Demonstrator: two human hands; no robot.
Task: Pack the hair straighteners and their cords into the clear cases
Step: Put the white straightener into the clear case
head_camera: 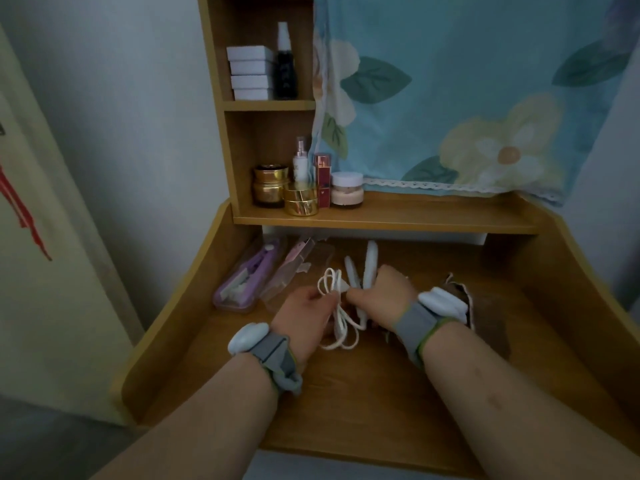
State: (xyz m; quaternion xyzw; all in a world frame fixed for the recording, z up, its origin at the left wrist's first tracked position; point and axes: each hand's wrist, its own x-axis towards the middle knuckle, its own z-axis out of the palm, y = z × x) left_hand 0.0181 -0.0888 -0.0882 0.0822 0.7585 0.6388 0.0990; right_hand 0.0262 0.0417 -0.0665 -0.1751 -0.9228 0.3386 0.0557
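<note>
A white hair straightener (367, 265) stands with its two arms spread, pointing away from me, over the middle of the wooden desk (363, 410). My right hand (381, 296) grips its handle end. My left hand (304, 313) pinches the looped white cord (337, 306) that hangs from the straightener. A purple straightener (258, 268) lies inside a clear case (239, 292) at the left of the desk. A second clear case (294, 271) lies open beside it, with pale packaging inside.
The desk has raised side walls and a low shelf (381, 216) at the back with cosmetic jars and bottles. A dark brown crumpled object (464, 299) lies right of my right wrist. A flowered curtain hangs behind the shelf.
</note>
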